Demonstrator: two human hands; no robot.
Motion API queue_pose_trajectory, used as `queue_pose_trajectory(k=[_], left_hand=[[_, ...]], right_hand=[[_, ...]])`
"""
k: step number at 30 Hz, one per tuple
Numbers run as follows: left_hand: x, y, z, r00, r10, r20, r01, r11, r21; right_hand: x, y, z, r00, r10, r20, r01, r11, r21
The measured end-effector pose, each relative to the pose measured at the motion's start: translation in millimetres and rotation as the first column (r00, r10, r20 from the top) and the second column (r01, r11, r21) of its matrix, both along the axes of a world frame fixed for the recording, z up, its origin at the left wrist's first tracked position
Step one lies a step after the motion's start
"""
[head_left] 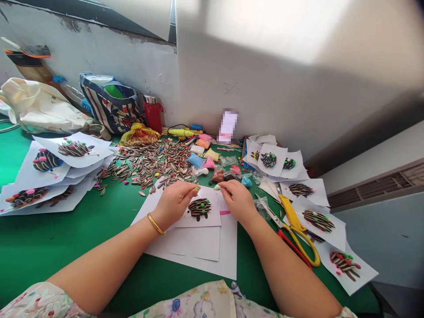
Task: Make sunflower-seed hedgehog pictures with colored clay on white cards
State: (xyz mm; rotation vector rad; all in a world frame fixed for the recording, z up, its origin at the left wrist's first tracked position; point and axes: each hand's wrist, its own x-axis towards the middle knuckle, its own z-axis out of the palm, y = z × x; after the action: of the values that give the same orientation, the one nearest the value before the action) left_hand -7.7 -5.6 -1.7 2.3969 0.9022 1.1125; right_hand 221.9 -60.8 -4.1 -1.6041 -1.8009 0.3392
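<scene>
My left hand [175, 202] rests on a white card, its fingertips pinching a tiny green clay bit [196, 189] just above a seed-and-clay hedgehog figure [199, 208] stuck to that card. My right hand [237, 199] sits at the card's right edge, fingers curled, pinching a small pale piece [217, 187] of clay. The card lies on a stack of white paper sheets [202, 247] on the green table [66, 238]. A gold bangle circles my left wrist.
A heap of sunflower seeds [152, 161] lies behind the card, with small bags of coloured clay [203, 154]. Finished hedgehog cards are stacked left [56, 163] and right [318, 218]. Yellow and red scissors [298, 234] lie at right. Bags and a red flask [153, 114] stand by the wall.
</scene>
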Motion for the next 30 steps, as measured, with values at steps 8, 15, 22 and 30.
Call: queue_pose_trajectory(k=[8, 15, 22, 30], left_hand=[[-5, 13, 2.0, 0.995, 0.104, -0.006, -0.103, 0.981, -0.163], [-3, 18, -7.3, 0.992, 0.104, -0.067, -0.116, 0.97, -0.215], [-4, 25, -8.1, 0.975, 0.108, -0.194, -0.156, 0.954, -0.255], [-1, 26, -17.3, 0.961, 0.057, -0.27, -0.063, 0.998, -0.016]], right_hand=[[-1, 13, -16.8, 0.898, -0.065, 0.435, 0.084, 0.996, -0.026], [-1, 14, -17.1, 0.888, -0.059, 0.455, 0.074, 0.997, -0.015], [-1, 11, -12.3, 0.924, -0.096, 0.37, 0.094, 0.995, 0.025], [-6, 4, -6.3, 0.988, 0.034, 0.148, -0.038, 0.999, 0.025]])
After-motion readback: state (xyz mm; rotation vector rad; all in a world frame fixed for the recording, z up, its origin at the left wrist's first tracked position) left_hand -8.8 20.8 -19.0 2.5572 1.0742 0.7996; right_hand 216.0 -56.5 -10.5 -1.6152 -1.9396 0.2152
